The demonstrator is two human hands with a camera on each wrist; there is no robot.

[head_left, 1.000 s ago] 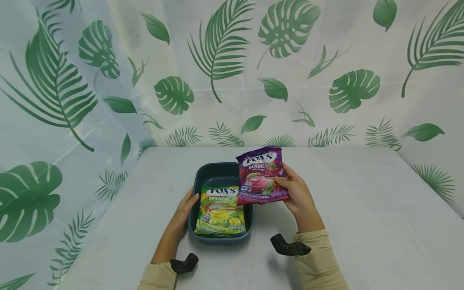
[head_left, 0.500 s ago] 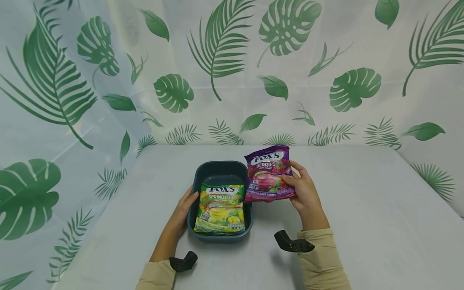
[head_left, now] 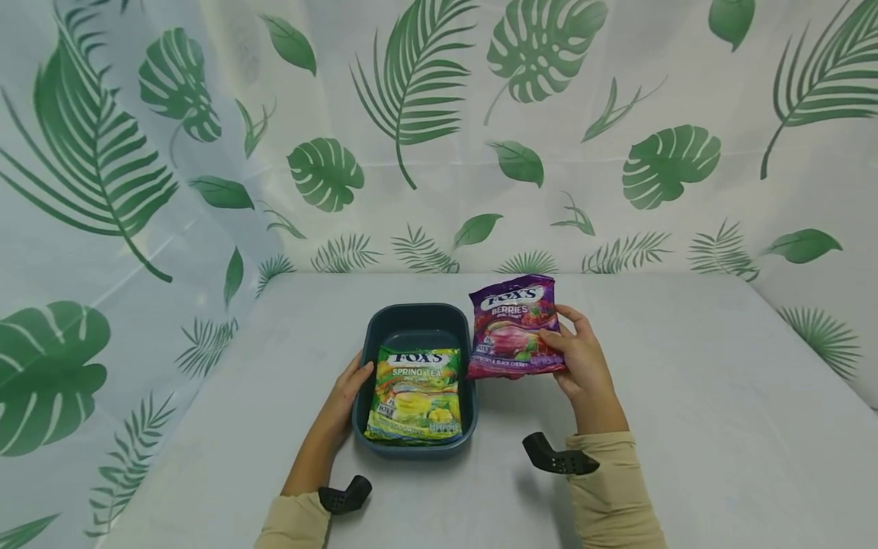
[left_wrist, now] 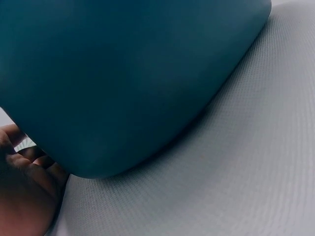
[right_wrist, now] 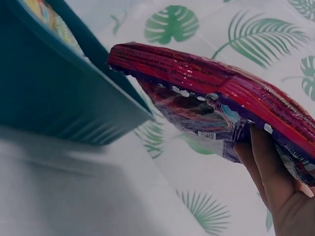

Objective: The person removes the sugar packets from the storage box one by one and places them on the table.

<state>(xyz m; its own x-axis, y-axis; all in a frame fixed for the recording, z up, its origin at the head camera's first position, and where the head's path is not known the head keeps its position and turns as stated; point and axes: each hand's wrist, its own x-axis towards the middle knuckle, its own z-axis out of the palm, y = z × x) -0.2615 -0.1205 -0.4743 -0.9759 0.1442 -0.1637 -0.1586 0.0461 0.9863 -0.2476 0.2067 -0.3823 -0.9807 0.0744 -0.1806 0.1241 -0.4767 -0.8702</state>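
Note:
A purple bag of Fox's Berries candy (head_left: 513,328) is in my right hand (head_left: 583,366), thumb on its front and fingers behind. The right wrist view shows the underside of the candy bag (right_wrist: 216,93), held up beside the bin. My left hand (head_left: 345,396) holds the left side of a dark blue plastic bin (head_left: 414,451), its thumb at the rim. Inside the bin lies a yellow-green bag of Fox's Spring Tea candy (head_left: 414,396), face up. From the left wrist, the bin's outer wall (left_wrist: 123,88) fills much of the view, with part of the left hand (left_wrist: 29,182) beside it.
The bin stands on a white-covered table (head_left: 686,396). Behind it and to the left hangs a white curtain (head_left: 439,183) printed with green leaves. Black wrist mounts (head_left: 559,457) stick out from both beige sleeves.
My right hand has carried the purple candy bag rightward, from over the bin's right edge to just beside it. The left hand keeps its place on the bin.

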